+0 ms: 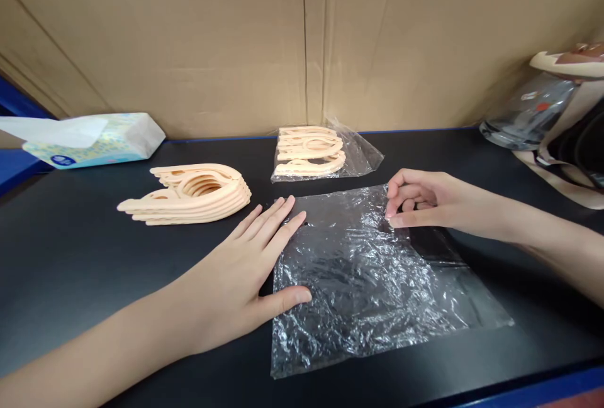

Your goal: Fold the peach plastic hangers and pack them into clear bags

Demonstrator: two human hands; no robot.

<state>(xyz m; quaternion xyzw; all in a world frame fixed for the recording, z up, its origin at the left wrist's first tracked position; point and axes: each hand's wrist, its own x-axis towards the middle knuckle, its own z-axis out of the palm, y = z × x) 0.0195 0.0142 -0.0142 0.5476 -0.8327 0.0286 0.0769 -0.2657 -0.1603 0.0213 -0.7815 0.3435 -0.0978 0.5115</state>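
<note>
A clear, crinkled plastic bag [349,282] lies flat on the black table in front of me. My left hand [257,263] is open, fingers spread, pressing on the bag's left edge. With fingers curled and thumb near the fingertips, my right hand [418,200] pinches the bag's upper right part. Left of the bag sits a stack of peach plastic folding hangers [198,197], lying flat. Beyond the bag, more peach hangers [309,150] rest inside another clear bag [361,153].
A tissue pack [113,137] with a tissue sticking out lies at the back left. At the back right stand a clear bottle [528,112] and a light strap [557,185]. Cardboard [226,43] walls off the back of the black table [61,257].
</note>
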